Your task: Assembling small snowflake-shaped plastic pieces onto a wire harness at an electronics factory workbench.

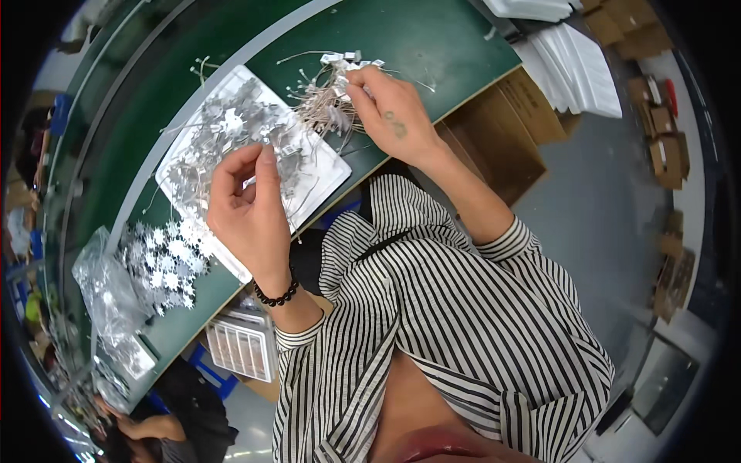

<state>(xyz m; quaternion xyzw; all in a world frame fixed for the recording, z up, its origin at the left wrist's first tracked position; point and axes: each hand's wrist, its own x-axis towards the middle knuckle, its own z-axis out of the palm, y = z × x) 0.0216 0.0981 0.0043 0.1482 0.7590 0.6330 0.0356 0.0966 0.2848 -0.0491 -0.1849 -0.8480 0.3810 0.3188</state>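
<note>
My left hand (251, 208), a dark beaded bracelet at its wrist, is over a white tray (328, 181). Its thumb and index finger are pressed together, and whatever is between them is too small to make out. The tray bears a heap of silvery snowflake-shaped pieces (231, 121) mixed with thin cords and small tags. My right hand (397, 116) is at a bundle of beige cords with small white tags (320, 104) beside the tray. Its fingers are curled closed at the tags; their tips are partly hidden.
More snowflake-shaped pieces (166, 262) lie on the green table (432, 38) at the left, beside a clear plastic bag (112, 289). An open cardboard box (494, 143) stands right of the table edge. White foam sheets (571, 69) are stacked beyond it. Another person's arm (150, 427) shows at the lower left.
</note>
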